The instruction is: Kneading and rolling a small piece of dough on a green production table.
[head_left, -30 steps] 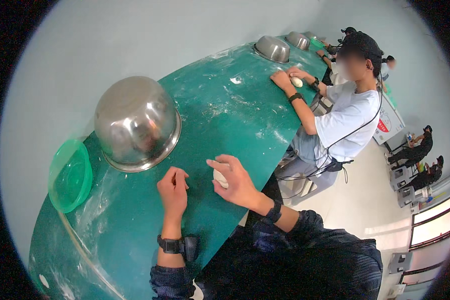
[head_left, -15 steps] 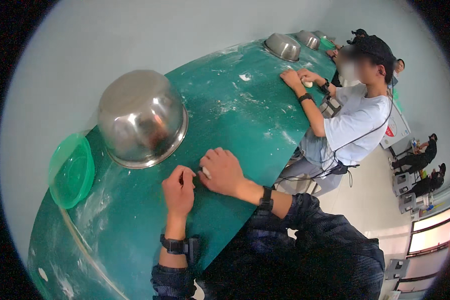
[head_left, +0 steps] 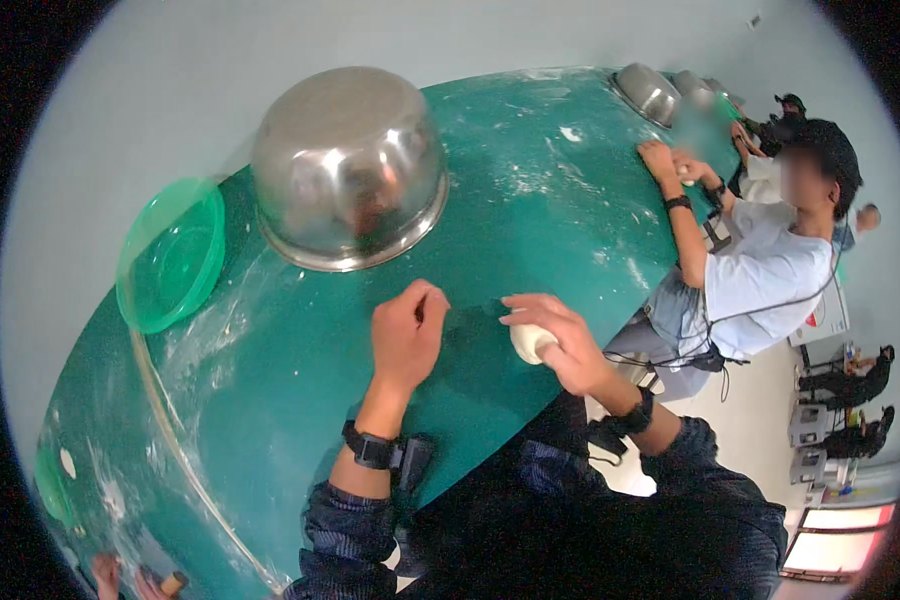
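Observation:
My right hand [head_left: 567, 350] holds a smooth, pale ball of dough [head_left: 533, 343] between thumb and fingers, over the near edge of the green table. To its left, my left hand [head_left: 410, 338] is curled into a loose fist on the tabletop, thumb side up. A dark hollow shows between its thumb and forefinger, with nothing visible in it. The two hands are apart. Just beyond my left hand, a large shiny steel bowl [head_left: 350, 170] sits upside down on the green table [head_left: 510, 240], which is dusted with flour.
At left lies a translucent green plastic basin [head_left: 173, 255], near a pale seam or strip [head_left: 175, 440] across the table. On the right, a person in a white shirt [head_left: 770, 250] works dough. More steel bowls [head_left: 647, 95] stand farther along. Another person's hands [head_left: 130, 578] show at lower left.
My right hand has moved right, away from my left, and has lifted the dough ball, which now shows more fully. My left hand stays curled. The whole view has shifted.

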{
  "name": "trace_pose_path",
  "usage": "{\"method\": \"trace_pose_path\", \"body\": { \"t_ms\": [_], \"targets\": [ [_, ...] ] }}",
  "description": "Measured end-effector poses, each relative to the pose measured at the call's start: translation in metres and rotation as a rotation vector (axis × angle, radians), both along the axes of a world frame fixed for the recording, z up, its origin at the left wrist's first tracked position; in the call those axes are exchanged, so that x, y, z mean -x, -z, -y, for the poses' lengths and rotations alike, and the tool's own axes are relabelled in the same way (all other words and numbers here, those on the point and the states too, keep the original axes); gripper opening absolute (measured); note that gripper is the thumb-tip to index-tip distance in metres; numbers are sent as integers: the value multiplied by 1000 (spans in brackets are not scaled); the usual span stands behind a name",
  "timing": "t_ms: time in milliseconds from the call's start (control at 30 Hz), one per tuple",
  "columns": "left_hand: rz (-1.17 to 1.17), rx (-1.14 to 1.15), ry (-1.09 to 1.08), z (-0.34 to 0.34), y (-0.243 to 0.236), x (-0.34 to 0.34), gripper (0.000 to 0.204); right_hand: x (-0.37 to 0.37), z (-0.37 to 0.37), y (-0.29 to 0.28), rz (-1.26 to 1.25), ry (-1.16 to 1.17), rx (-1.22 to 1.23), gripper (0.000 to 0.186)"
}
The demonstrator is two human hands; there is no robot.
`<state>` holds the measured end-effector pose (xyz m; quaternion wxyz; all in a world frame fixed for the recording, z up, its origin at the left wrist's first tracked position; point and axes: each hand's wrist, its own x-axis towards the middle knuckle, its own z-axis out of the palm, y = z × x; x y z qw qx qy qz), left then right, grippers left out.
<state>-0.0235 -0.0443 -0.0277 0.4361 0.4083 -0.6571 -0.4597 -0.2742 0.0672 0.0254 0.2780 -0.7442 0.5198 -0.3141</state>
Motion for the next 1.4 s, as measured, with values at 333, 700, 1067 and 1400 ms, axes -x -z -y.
{"method": "trace_pose_path", "body": {
  "t_ms": [333,700,1067,1400],
  "targets": [
    [-145,-61,-72,5,2,6,24,-82,37,3,-773,7,154,95],
    [-83,-35,-108,8,7,-1,30,11,64,25,631,342,-131,48],
    [-121,-83,-118,8,0,7,23,-26,-8,0,-333,27,75,84],
    [-22,-1,-109,9,1,6,27,-32,86,29,-507,27,310,27]
  ]
}}
